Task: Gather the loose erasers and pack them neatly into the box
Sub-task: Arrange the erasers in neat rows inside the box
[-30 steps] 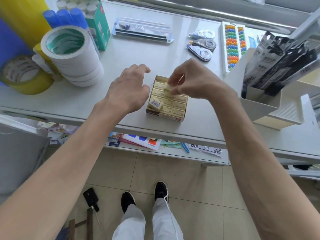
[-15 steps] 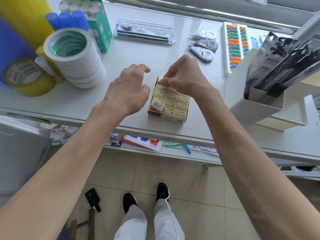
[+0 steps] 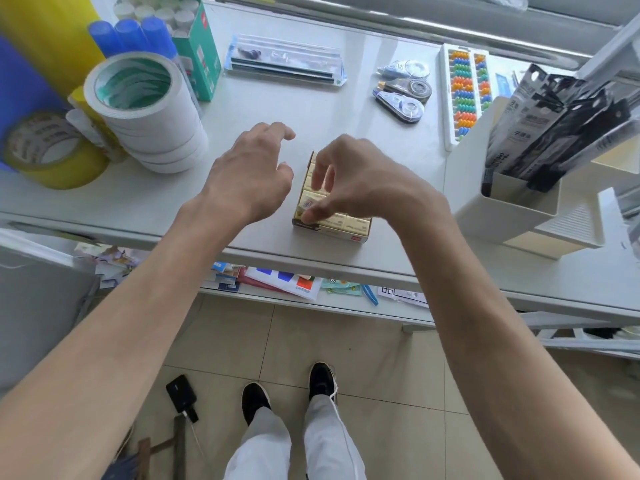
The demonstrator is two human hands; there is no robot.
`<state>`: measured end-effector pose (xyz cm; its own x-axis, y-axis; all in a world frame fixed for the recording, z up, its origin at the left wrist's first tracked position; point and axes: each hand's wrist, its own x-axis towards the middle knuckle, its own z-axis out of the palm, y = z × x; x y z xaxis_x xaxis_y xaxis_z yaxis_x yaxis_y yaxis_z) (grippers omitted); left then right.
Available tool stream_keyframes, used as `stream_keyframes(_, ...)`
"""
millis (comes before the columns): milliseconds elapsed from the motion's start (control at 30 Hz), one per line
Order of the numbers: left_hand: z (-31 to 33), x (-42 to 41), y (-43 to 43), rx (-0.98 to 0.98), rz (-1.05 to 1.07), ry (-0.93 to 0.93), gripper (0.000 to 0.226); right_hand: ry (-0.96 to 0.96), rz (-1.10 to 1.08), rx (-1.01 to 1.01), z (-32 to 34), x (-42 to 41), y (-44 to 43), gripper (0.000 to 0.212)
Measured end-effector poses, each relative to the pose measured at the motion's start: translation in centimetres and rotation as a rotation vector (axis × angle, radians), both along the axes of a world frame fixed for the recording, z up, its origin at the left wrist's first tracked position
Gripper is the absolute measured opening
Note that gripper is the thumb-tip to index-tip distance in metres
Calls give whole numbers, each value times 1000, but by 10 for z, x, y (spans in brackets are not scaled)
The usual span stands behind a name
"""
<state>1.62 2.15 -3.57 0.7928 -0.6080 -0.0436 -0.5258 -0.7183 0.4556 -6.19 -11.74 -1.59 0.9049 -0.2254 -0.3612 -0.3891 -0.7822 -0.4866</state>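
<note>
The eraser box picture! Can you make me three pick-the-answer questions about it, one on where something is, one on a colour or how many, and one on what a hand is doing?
1. Where is the eraser box?
A. near the table's front edge
B. on the floor
C. on the tape rolls

2. How many correction tapes lie on the table?
A. one
B. three
C. six

3. What is the right hand doing?
A. resting flat on the table
B. pinching the barcode eraser on the box
C. holding scissors

Answers: 1 A, the box sits by the near edge. 2 B, three lie beside the abacus. 3 B, thumb and fingers close on it.
</note>
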Motion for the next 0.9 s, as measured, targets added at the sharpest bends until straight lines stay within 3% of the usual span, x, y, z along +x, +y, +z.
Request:
stream_keyframes(167,0,-1,0,-24,-4,0,44,-88,-18,37,-3,-5,-2,11)
stream_keyframes(333,-3,0,1,-24,3,23,44,-195,-223,69,-9,-3,-31,26)
stream_keyframes(467,-6,-5,-3,-27,-16,29,44,-249,-332,103,-28,4,-42,16)
stream_keyframes(900,-4,-1,-6,-2,-23,26,43,-280,-364,65,-32,6,-40,18)
